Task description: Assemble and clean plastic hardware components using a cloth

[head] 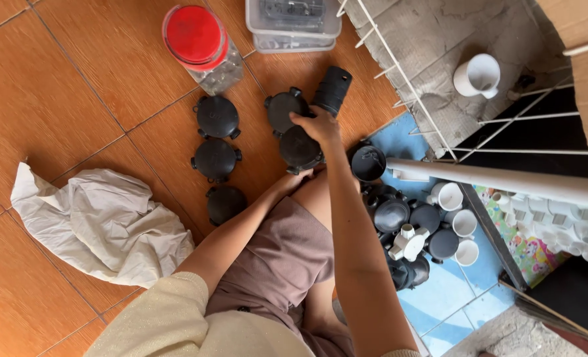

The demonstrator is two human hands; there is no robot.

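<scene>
- Head view: right hand (317, 125) closed over the top of a round black cap (300, 149) on the orange floor (56, 92).
- Left hand (302, 177) mostly hidden beneath that cap; grip cannot be told.
- Black caps (216, 139) nearby; red-lidded jar (201, 46) behind.

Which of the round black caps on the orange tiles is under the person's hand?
The black cap nearest the knee, under the right hand. The other four caps lie untouched, three in a column to its left.
</scene>
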